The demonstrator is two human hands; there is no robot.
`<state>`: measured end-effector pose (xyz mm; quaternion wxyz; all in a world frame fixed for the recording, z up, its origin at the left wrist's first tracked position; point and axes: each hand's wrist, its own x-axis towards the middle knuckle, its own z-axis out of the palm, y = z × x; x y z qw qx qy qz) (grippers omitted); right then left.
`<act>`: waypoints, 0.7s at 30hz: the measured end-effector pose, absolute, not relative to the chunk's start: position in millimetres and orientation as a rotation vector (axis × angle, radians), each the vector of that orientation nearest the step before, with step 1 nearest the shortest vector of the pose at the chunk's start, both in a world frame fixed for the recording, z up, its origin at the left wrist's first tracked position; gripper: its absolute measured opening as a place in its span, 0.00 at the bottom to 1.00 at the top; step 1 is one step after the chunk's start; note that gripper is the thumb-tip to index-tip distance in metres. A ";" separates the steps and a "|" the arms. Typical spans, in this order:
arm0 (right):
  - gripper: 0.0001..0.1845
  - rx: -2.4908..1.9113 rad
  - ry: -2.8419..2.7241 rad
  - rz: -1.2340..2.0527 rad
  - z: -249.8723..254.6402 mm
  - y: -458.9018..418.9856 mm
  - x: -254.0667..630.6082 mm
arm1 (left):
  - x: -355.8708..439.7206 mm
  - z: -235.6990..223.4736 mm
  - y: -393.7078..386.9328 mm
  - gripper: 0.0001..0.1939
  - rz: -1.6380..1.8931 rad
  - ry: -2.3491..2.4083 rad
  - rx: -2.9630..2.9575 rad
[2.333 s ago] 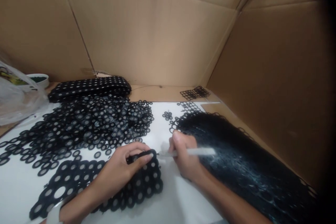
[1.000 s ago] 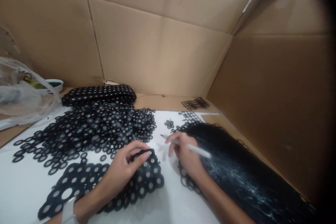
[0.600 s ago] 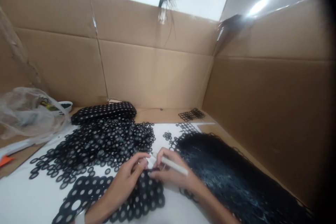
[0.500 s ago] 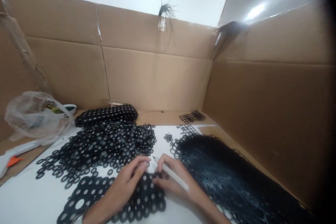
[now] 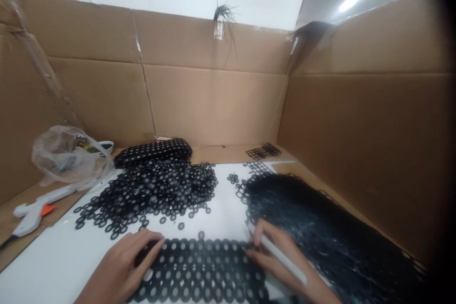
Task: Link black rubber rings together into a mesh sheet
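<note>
A sheet of joined black rings (image 5: 206,270) with pale centres lies flat in front of me, spread between my hands. My left hand (image 5: 124,261) has its thumb and fingers closed around the sheet's left end. At the right end, my right hand (image 5: 281,251) pinches the upper corner with thumb and fingers. A slim white pen-like tool (image 5: 285,259) is held in that same hand, slanting across the palm; its tip is blurred. Just above the sheet's top edge lies a single loose ring (image 5: 201,235).
A heap of loose black rings (image 5: 153,190) lies beyond, with a rolled dotted strip (image 5: 155,151) behind. On the right spreads a large black ring mass (image 5: 320,223). A glue gun (image 5: 33,216), plastic bag (image 5: 67,156) and bowl (image 5: 107,145) are left. Cardboard walls (image 5: 213,99) surround the table.
My hands have moved apart, left hand leftward and right hand rightward. The ring sheet, partly covered and bunched before, is now stretched out straight between them. The view has shifted slightly left.
</note>
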<state>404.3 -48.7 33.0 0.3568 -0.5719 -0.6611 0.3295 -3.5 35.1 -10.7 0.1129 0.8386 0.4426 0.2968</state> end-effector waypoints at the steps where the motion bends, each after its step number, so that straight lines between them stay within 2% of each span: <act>1: 0.08 -1.497 -1.729 0.826 31.3 -49.8 406.1 | -7.4 -11.8 31.7 0.15 0.862 1.319 2.417; 4: 0.09 -1.551 -1.777 0.769 30.6 -51.3 411.8 | -15.0 -18.5 23.7 0.20 0.847 1.408 2.241; 10: 0.13 -1.581 -1.719 0.696 52.2 -47.3 404.8 | -18.1 -35.5 18.3 0.36 1.005 1.470 1.704; 12: 0.14 -1.586 -1.715 0.737 59.0 -44.6 387.5 | -16.4 -36.2 16.4 0.37 0.972 1.445 1.563; 16: 0.16 -1.336 -1.656 1.054 59.1 -36.9 337.9 | -10.2 -31.6 8.8 0.36 0.943 1.405 1.385; 21: 0.09 -0.980 -1.617 1.493 50.5 -13.7 283.4 | -0.9 -21.9 -4.8 0.35 0.932 1.426 1.322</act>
